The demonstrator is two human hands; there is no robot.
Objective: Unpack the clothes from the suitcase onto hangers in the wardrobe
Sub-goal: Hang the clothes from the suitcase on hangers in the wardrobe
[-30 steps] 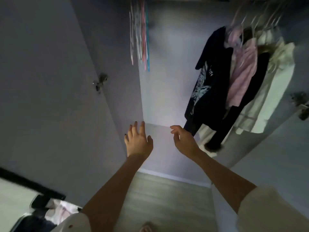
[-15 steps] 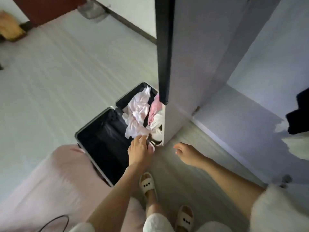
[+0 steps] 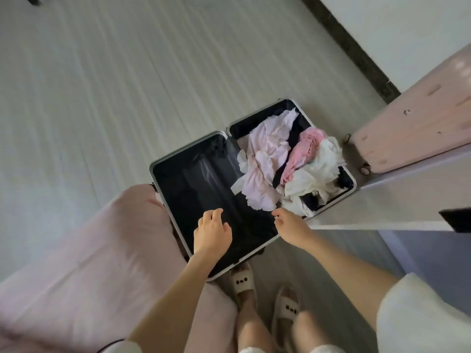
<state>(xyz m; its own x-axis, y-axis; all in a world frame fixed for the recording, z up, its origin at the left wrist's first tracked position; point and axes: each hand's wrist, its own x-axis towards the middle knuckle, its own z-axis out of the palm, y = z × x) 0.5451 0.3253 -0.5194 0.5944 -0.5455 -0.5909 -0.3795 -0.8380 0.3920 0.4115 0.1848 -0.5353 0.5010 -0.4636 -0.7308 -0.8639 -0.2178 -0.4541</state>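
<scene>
I see the hard-shell suitcase (image 3: 193, 200) lying open on the pale plank floor (image 3: 102, 85), its black-lined left half bare. In the right half, crumpled soft clothes (image 3: 285, 169), pale pink, bright pink and white, lie just beyond my fingers. My left hand (image 3: 211, 233) and right hand (image 3: 290, 225) hover loosely curled, holding nothing.

Home bedroom, pink bedding (image 3: 76, 250), wardrobe door (image 3: 397, 200), open suitcase (image 3: 193, 179) on floor
</scene>
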